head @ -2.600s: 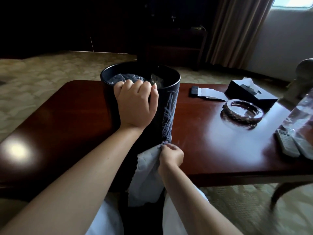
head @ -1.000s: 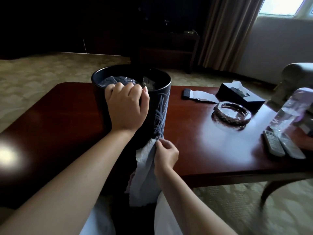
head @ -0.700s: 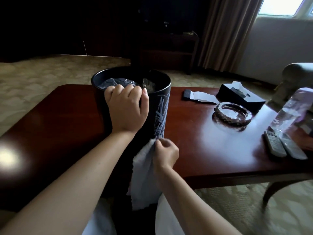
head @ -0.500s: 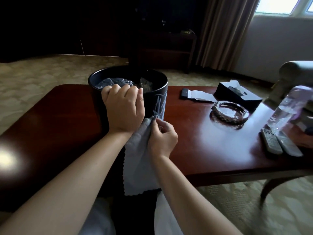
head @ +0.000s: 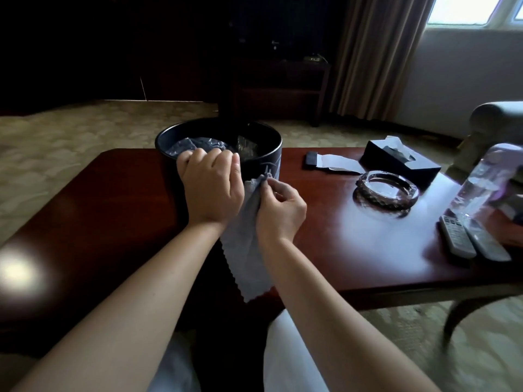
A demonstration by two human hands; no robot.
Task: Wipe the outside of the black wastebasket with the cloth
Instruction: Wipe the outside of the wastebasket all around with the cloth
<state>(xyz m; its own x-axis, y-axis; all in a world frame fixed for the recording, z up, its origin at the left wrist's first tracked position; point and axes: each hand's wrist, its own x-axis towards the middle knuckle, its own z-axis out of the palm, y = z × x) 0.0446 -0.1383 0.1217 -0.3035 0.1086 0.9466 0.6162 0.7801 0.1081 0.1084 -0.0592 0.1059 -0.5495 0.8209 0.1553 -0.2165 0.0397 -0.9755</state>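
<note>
Gripping the near rim of the round black wastebasket [head: 263, 162], which stands at the table's [head: 113, 199] near edge, the left hand [head: 210, 190] steadies it; the right hand [head: 280, 210] pinches the limp grey cloth [head: 246, 250] against its wall. The wastebasket looks light and tippable; hold the rim.

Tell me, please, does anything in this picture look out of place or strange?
Only one thing: the black wastebasket stands up at the level of the table, not visibly on the floor. Nothing looks spilled or damaged.
</note>
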